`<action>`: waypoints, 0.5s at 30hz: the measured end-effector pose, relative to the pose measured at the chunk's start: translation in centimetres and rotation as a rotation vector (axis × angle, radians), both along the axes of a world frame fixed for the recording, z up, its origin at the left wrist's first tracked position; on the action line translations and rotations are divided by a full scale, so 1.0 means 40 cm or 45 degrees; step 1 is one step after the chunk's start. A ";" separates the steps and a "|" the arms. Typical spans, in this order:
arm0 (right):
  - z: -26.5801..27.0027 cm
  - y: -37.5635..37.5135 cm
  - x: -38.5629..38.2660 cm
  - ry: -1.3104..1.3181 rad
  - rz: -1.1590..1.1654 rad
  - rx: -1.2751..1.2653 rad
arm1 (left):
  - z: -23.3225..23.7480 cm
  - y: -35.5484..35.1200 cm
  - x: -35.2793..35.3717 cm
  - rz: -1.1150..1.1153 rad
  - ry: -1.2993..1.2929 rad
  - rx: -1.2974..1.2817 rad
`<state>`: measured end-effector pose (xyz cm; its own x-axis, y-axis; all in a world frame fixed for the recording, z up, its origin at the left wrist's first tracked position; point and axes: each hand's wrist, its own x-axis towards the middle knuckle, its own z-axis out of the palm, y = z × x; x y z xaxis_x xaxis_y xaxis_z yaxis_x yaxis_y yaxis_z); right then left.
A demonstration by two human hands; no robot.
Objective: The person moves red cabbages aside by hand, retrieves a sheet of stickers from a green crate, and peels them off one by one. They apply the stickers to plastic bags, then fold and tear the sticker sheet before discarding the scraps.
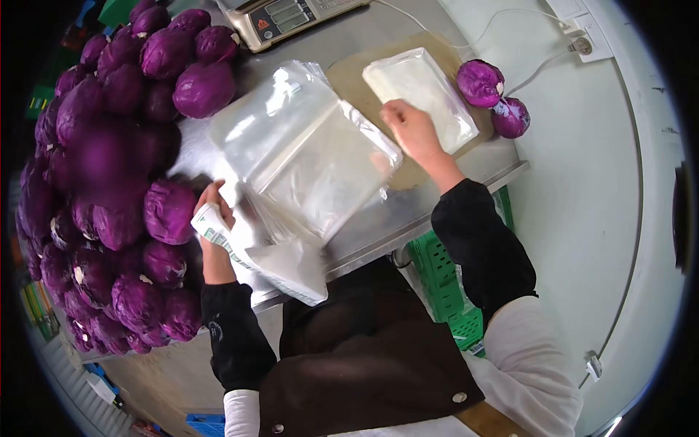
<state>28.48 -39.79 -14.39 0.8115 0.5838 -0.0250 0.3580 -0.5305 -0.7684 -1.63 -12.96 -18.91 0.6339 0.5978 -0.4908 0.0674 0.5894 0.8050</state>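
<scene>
My left hand (213,211) is closed on a white plastic bag with green print (287,266), which hangs over the front part of the metal table. Beside that hand lies a purple cabbage (170,211), part of a large pile on the left. My right hand (409,130) has its fingers curled together above the edge of a stack of clear bags (426,91); whether something is between the fingertips is too small to tell. Between my hands, a larger stack of clear plastic bags (313,160) is spread on the table.
A scale (291,18) stands at the back of the metal table (349,253). Two cabbages (480,83) sit by the wall at the right, near a cable and sockets (588,40). Green crates (437,277) are below the table's front edge.
</scene>
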 end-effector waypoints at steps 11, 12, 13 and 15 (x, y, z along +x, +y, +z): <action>-0.044 0.011 -0.181 -0.213 0.234 -0.650 | 0.034 -0.172 -0.012 -0.264 0.600 0.378; -0.047 0.019 -0.203 -0.132 0.194 -0.633 | 0.049 -0.151 -0.019 -0.233 0.671 0.431; -0.042 0.027 -0.219 -0.068 0.165 -0.638 | 0.042 -0.132 -0.031 -0.148 0.673 0.602; -0.017 0.028 -0.247 -0.192 0.211 -0.570 | 0.061 -0.113 -0.044 -0.055 0.689 0.788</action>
<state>18.60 -38.67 -15.08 0.7225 0.6641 -0.1921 0.5549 -0.7229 -0.4118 -3.38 -17.46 -16.48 0.4327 0.8411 -0.3246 0.5518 0.0376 0.8332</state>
